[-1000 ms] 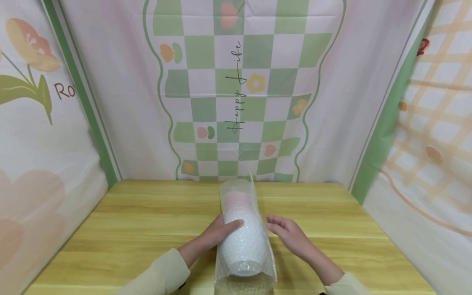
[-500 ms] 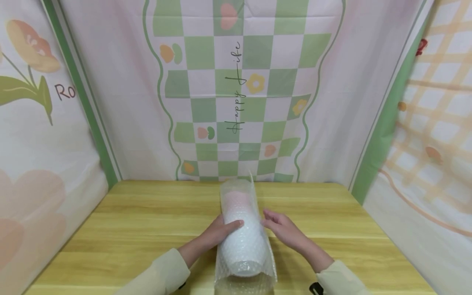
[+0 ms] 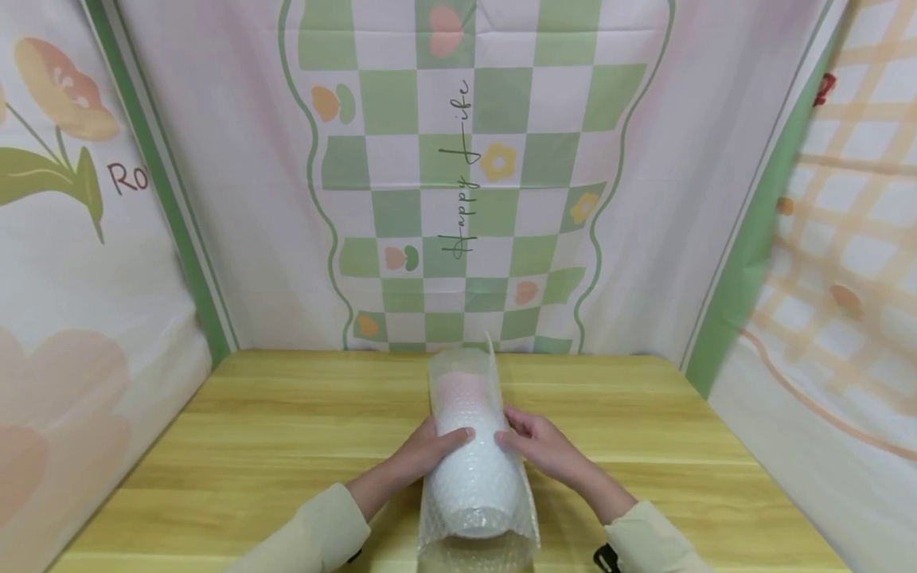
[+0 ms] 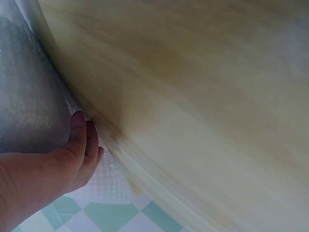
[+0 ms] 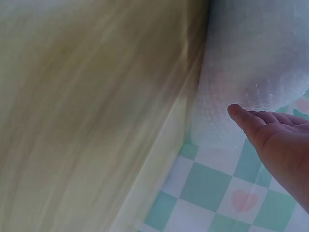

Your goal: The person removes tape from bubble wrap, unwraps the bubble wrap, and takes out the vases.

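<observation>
A white cylinder with a pink far end (image 3: 476,469) lies lengthwise at the table's middle, wrapped in clear bubble wrap (image 3: 478,551). What it is cannot be made out through the wrap. The wrap's near end gapes past the cylinder's base, and a loose edge sticks up at the far end. On the left side my left hand (image 3: 423,450) grips the bundle, thumb on top; its fingers show at the wrap's edge in the left wrist view. My right hand (image 3: 548,450) touches the right side with its thumb, fingers fairly straight alongside in the right wrist view.
The bundle rests on a wood-grain table (image 3: 286,414). Behind it hangs a green-and-white checked cloth (image 3: 494,199) with lettering. Printed cloths also hang at the left (image 3: 107,278) and right (image 3: 824,318).
My right hand has moved left, from just apart from the bundle to touching its right side. The left hand and the bundle have stayed put.
</observation>
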The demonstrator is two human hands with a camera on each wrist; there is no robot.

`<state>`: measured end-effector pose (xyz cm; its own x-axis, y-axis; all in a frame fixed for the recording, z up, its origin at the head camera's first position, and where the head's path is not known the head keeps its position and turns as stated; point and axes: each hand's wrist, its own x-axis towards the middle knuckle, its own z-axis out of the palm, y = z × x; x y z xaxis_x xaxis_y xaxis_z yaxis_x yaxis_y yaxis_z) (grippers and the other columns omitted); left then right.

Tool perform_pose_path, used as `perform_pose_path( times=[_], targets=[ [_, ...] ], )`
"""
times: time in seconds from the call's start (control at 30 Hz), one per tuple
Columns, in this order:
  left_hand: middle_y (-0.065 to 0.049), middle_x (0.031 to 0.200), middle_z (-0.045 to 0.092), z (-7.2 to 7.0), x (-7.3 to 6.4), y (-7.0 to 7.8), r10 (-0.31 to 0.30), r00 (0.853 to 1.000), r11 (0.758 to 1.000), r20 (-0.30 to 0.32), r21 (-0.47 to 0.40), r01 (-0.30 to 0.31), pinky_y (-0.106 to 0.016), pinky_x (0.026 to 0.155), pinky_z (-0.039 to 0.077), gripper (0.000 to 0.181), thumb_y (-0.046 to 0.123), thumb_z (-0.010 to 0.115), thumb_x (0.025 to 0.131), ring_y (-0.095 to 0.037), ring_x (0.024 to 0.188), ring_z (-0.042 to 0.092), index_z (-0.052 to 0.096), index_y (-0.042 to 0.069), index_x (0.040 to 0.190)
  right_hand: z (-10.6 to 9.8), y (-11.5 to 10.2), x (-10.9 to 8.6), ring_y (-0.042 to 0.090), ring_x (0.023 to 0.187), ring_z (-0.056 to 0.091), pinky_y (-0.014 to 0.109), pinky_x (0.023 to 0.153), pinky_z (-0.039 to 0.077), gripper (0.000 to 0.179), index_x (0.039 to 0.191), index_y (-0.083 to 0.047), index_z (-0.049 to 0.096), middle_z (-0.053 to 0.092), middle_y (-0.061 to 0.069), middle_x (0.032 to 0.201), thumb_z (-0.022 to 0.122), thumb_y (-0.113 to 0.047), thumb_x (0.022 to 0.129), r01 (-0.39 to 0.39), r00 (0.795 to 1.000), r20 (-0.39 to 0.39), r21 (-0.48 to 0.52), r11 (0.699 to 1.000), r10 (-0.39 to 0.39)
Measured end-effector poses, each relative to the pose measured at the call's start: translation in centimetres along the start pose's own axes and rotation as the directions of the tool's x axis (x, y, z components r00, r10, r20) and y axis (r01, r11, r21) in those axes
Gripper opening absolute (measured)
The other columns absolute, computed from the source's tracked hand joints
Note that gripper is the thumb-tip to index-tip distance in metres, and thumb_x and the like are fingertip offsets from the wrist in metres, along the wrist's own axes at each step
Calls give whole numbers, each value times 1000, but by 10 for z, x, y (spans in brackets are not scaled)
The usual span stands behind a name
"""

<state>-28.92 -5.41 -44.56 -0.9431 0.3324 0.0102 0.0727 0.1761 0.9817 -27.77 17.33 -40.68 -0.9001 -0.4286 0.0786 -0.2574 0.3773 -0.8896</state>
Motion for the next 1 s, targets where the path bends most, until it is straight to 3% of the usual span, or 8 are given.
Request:
perform_pose_path(
  times=[0.47, 1.0],
  targets=[
    [-17, 119, 57, 0, 0, 0, -22, 1000, 1000, -8, 4, 22, -48, 85, 52, 76, 45, 64, 90, -31, 105, 59, 35, -3, 141, -11, 8, 5, 45, 132, 36, 47, 104, 38, 63, 141, 19, 28, 30, 35, 146, 55, -19, 100, 19, 995, 101, 18, 1000, -21],
    [-16, 120, 56, 0, 0, -3, -15, 1000, 1000, -11, -4, 15, -49, 85, 52, 72, 41, 62, 93, -32, 105, 58, 34, -4, 142, -10, 4, 6, 44, 130, 40, 46, 101, 42, 55, 138, 19, 35, 38, 34, 142, 54, -15, 100, 16, 998, 61, -70, 997, -12]
  ],
)
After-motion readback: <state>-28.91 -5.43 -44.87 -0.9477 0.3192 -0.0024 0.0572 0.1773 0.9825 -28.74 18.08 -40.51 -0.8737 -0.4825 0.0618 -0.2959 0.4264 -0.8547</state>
